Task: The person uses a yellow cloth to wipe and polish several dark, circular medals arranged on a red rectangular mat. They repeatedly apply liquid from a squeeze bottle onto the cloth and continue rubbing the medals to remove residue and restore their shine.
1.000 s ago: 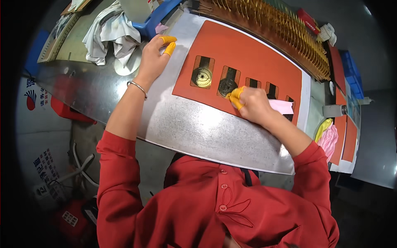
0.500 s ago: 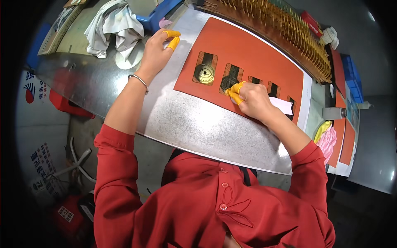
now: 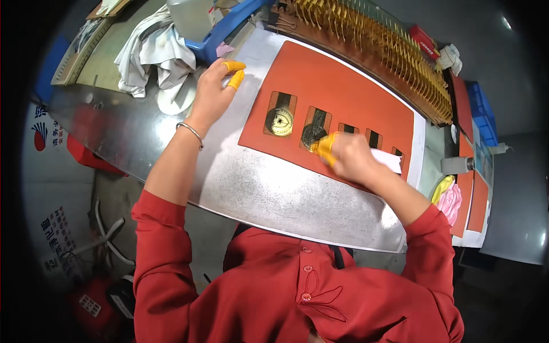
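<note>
An orange mat [image 3: 337,86] with a row of rectangular cut-outs lies on a metal work table [image 3: 257,188]. A gold round part [image 3: 279,120] sits in the leftmost cut-out and a darker round part [image 3: 313,134] in the one beside it. My right hand [image 3: 349,157], with yellow finger cots, presses on the darker part and holds a white cloth or paper [image 3: 389,161]. My left hand [image 3: 214,91], also wearing yellow finger cots, rests on the table at the mat's left edge, holding nothing visible. A bangle circles my left wrist.
A long rack of gold-coloured parts [image 3: 377,46] runs along the table's far edge. White cloths [image 3: 151,57] and a blue tray [image 3: 223,28] lie at the far left. More orange mats [image 3: 472,200] and a pink cloth [image 3: 449,200] sit at the right.
My right hand has stayed on the darker round part, shifting slightly. My left hand stays at the mat's left edge. The view has tilted a little.
</note>
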Tool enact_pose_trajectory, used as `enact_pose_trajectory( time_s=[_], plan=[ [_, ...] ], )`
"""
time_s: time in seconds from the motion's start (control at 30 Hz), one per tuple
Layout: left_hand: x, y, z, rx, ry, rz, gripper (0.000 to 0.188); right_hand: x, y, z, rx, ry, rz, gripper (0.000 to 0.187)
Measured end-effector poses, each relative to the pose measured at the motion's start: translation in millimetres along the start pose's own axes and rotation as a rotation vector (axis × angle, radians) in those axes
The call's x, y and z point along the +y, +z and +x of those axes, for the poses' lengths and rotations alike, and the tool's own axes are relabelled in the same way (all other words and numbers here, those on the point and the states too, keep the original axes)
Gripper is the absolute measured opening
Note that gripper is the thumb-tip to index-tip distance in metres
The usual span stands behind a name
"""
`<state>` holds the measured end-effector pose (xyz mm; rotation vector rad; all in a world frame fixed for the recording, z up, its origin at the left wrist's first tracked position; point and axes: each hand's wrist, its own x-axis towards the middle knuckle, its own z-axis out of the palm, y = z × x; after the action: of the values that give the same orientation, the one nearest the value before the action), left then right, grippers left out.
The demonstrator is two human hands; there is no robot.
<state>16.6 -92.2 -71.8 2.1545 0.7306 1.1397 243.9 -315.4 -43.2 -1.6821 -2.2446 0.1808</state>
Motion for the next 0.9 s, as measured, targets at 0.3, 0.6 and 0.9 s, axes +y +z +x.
enact_pose_trajectory(
  time_s=[0.3, 0.6, 0.9],
  plan=[
    [-0.5, -3.1, -0.7, 0.006, -0.045, -0.003, 0.015, 30.3, 2.8, 11.3, 0.033, 0.036, -0.039, 0.01],
    [-0.3, 2.4, -3.8, -0.033, 0.003, -0.012, 0.015, 25.4, 7.2, 48.6, 0.071, 0.154, -0.064, 0.013],
    [4.5, 0.9, -5.2, -0.03, -0.034, 0.019, 0.017, 24.4, 5.3, 47.8, 0.083, 0.255, -0.066, 0.009]
  ],
)
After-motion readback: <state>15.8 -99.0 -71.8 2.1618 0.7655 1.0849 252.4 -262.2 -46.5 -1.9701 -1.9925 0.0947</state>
